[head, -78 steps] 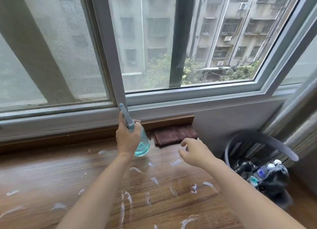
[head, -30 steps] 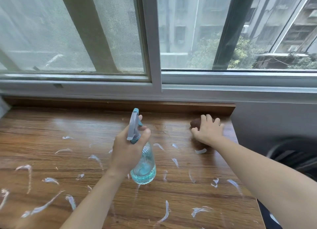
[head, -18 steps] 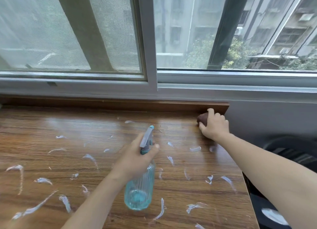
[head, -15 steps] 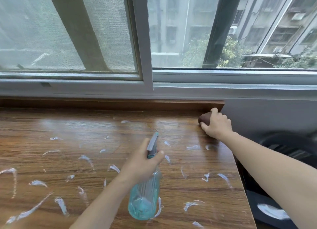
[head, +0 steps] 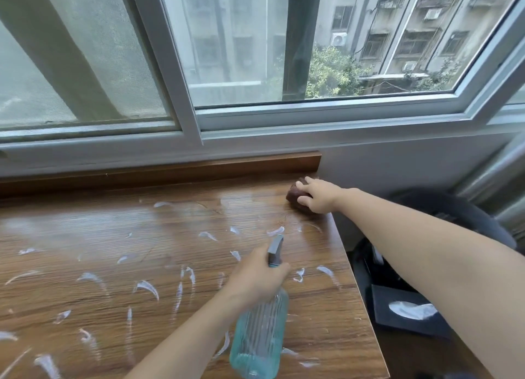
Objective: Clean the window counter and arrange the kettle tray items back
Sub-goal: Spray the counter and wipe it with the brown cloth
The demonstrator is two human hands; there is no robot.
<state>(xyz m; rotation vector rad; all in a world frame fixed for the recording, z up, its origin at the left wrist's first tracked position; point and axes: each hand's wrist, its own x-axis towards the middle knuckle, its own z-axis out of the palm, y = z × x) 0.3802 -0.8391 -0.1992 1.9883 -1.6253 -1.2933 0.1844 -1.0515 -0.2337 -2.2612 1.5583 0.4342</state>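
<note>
Our left hand (head: 257,279) grips the neck of a teal spray bottle (head: 260,341) above the wooden window counter (head: 85,265), while our outstretched right hand (head: 318,198) clutches a brown cloth (head: 294,195) at its far right corner. White foam streaks (head: 147,287) dot the wood. We read no labels.

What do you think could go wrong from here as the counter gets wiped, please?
The right hand grips the brown cloth at the counter's far right corner; a sweep towards that edge could drop it onto the black box below. The left hand holds the spray bottle tilted over the counter, so it might drip or knock the wood. The white streaks are widely scattered, so some could be missed.
</note>
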